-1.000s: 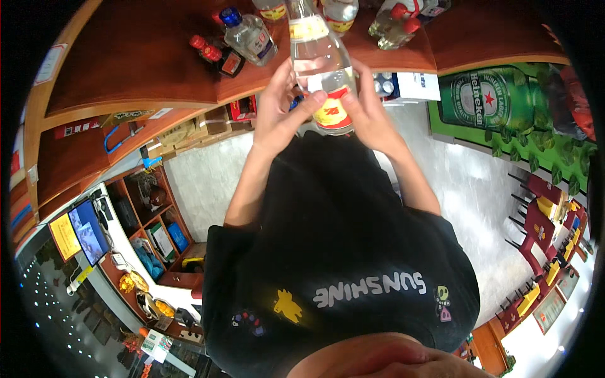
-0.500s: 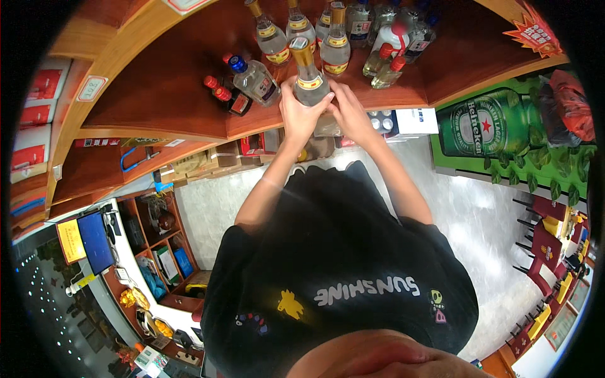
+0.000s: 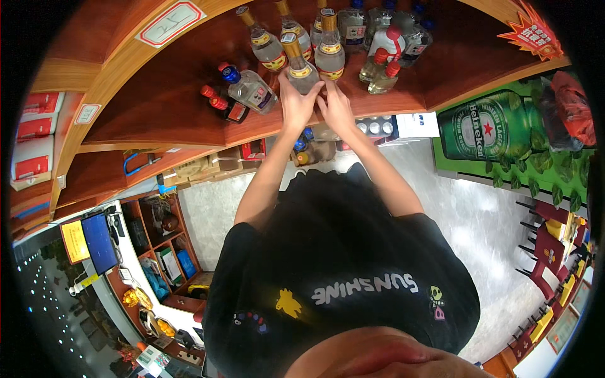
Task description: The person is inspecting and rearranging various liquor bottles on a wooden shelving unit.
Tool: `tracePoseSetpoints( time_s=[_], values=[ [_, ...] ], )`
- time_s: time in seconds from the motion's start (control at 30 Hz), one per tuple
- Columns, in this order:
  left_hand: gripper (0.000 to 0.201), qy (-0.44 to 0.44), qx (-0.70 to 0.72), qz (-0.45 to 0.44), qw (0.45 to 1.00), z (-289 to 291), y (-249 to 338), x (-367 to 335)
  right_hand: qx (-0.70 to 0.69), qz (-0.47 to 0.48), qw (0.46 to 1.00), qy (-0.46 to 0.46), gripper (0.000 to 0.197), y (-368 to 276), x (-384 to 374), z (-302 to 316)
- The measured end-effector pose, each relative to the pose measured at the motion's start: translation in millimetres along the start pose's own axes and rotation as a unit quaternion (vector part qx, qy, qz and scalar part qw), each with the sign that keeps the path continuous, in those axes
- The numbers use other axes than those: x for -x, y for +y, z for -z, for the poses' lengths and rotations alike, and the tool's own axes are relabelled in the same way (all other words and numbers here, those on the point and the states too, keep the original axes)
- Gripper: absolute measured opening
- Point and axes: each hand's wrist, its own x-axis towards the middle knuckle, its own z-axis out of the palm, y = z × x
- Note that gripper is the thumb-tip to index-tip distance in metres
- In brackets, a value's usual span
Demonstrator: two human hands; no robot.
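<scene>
**Both hands cupping a gold-capped bottle [image 3: 301, 73] at a shelf [image 3: 394, 102]**

The left hand [image 3: 297, 106] is curving, half open, around the bottle's lower left side; the right hand [image 3: 337, 111] is curving likewise around its lower right, and the thumbs are pointing toward each other in front. The bottle is sticking up from between the hands, its base hidden, so whether it is touching the shelf cannot be told. Just beyond the hands, similar bottles [image 3: 330, 60] are standing. Left of the left hand, a blue-capped bottle [image 3: 253, 92] is sitting beside red-capped dark bottles [image 3: 236, 112].
</scene>
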Motion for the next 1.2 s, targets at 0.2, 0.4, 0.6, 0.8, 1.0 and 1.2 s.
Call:
tracePoseSetpoints(
  time_s=[0.2,0.4,0.6,0.8,1.0,1.2],
  values=[
    [0.078,-0.05,-0.028,-0.053,0.997,5.4,-7.7,0.9,0.007,0.013,0.996,0.084,0.039,6.4,-11.9,-13.3],
    [0.067,-0.023,-0.026,-0.007,0.999,-0.3,-14.6,-10.8,0.033,0.051,0.99,0.125,0.021,3.6,-22.4,-25.0],
    [0.069,-0.03,-0.035,0.013,0.999,-8.7,-13.2,-13.7,0.016,0.065,0.99,0.127,0.014,13.6,-20.8,-21.2],
    [0.071,-0.016,-0.078,-0.011,0.997,-12.6,-22.0,-14.0,0.006,0.063,0.992,0.105,0.018,13.5,-6.3,-11.9],
    [0.073,0.0,-0.083,-0.028,0.996,-13.4,-30.1,-13.5,-0.008,0.07,0.992,0.103,0.022,9.1,10.2,0.8],
    [0.077,-0.021,-0.059,-0.017,0.998,-14.5,-19.0,-9.1,-0.041,0.015,0.992,0.117,0.022,18.3,39.4,26.7]
  ],
)
